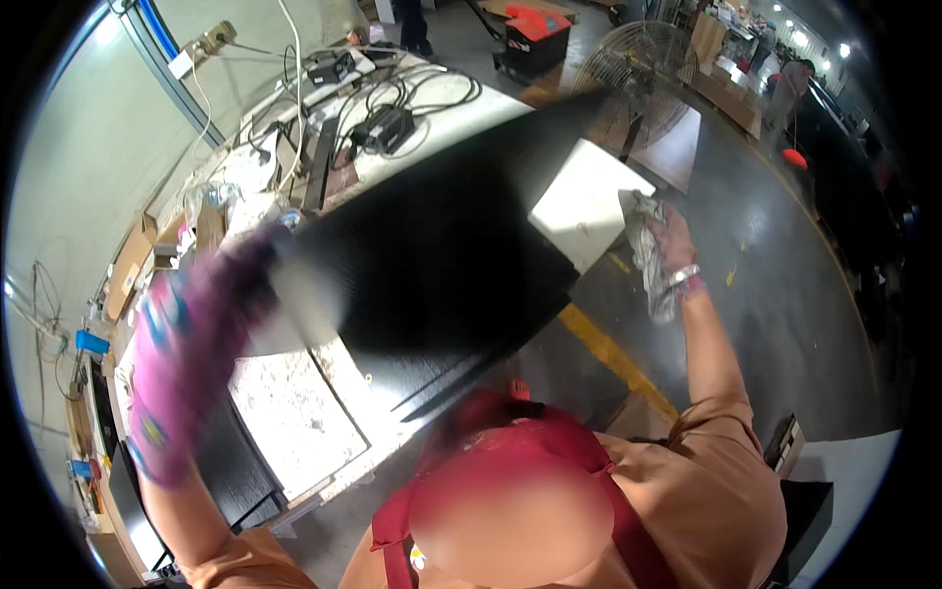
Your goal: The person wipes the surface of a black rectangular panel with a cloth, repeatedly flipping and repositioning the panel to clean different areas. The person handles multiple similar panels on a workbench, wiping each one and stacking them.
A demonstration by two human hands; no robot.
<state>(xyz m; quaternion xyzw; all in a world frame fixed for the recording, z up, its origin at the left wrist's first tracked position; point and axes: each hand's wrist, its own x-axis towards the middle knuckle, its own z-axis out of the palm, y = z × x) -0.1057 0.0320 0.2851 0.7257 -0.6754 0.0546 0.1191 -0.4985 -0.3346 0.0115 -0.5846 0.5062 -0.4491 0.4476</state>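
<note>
Apparently in hand: a black panel point(432, 231), seemingly up for turning or wiping, since a grey cloth point(646, 257) is held off its right end (a reading, this, not a thing seen).
Black panel: across the middle of the view, slanting from nine o'clock up toward one, over the white worktable point(481, 116).
Left hand point(260, 277): at nine o'clock, by the panel's left edge and perhaps steadying it; blur swallows the fingers, so I cannot tell how far they are bent or whether they grip.
Right hand point(672, 240): at three o'clock, apart from the panel, fingers curled round the bunched grey cloth, part of which hangs below the palm.
Next move: would seem to call for steadying the panel against the worktable, its left edge supported, before the cloth is brought to its face.
Hidden: much of the worktable's middle, beneath the panel; its tip also overlaps the lower edge of the wire fan point(648, 49) at one o'clock.
Hard to make out: where the smeared panel ends and the grooved dark board point(417, 375) toward six o'clock begins; they may well be separate pieces.
Cut off: the left arm, below its pink sleeve point(172, 383), by the lower rim at seven o'clock.
</note>
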